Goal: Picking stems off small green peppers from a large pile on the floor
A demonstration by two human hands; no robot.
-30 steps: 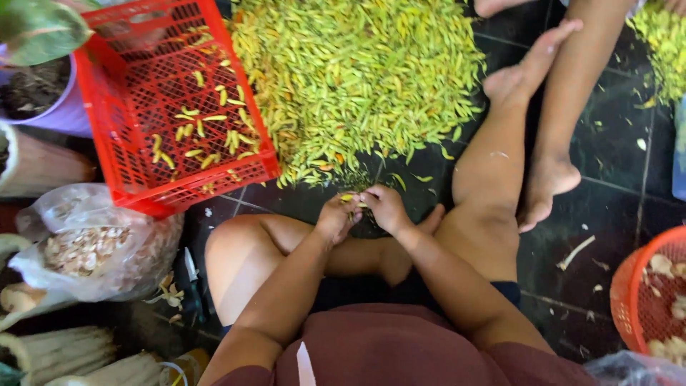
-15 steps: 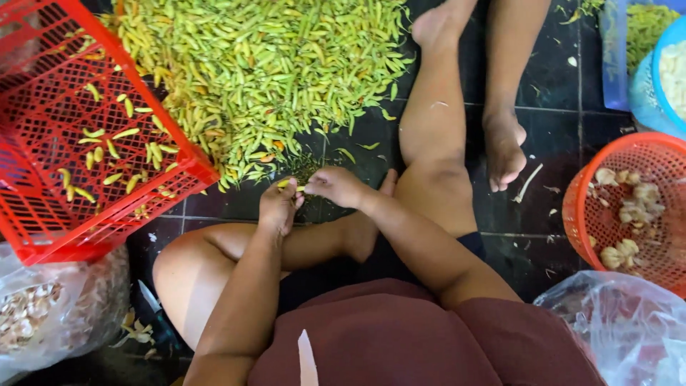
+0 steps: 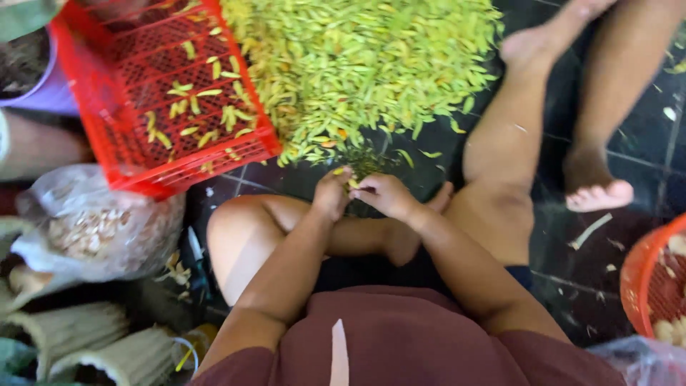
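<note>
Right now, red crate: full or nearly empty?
Nearly empty. The red crate holds only scattered yellow-green buds, its mesh floor showing through; the big pile lies on the floor beside it.

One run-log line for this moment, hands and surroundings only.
left hand: pinching a small bud | right hand: on same bud | bud pile: on floor ahead | red crate: left, few buds inside

Head camera, steeply downward, close over lap.

light: bright, even | shadows: soft | focus: motion-blurred (edges worst)
</note>
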